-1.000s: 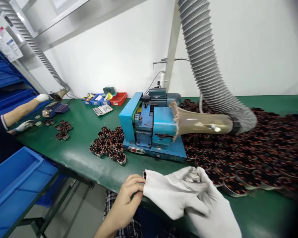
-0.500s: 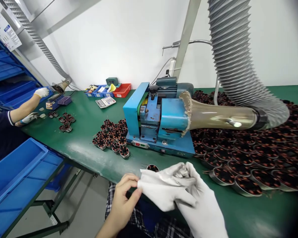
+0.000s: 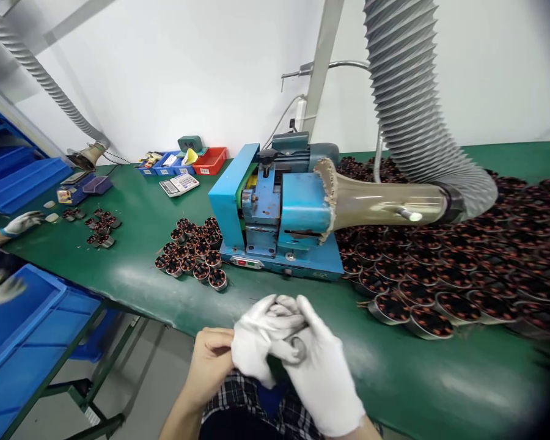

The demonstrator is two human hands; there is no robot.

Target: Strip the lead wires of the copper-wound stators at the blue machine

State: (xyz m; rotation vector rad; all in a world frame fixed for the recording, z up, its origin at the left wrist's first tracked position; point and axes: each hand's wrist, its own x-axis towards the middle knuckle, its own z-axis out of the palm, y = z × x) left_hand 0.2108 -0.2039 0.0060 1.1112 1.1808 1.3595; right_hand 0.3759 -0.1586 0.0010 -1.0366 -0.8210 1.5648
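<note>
My bare left hand (image 3: 209,362) is closed at the cuff of a loose white glove (image 3: 253,345), its fingertips partly hidden by the fabric. My right hand (image 3: 323,373) wears a matching white glove and grips the other end of the loose one, around its crumpled fingers. Both hands are held in front of my lap at the table's front edge. Beyond them, to the left, stands a cluster of small round motor stators (image 3: 201,250) with copper windings.
A blue belt grinding machine (image 3: 261,214) with a suction duct (image 3: 389,198) stands ahead on the green table (image 3: 137,269). Many more stators (image 3: 428,321) cover the right side. A co-worker's gloved hand (image 3: 22,223) is at far left, near a blue crate (image 3: 27,330).
The loose glove has bunched up and come closer to my left hand, both hands shifting left in view. The single stator behind the glove is now hidden. One co-worker's hand has dropped toward the crate.
</note>
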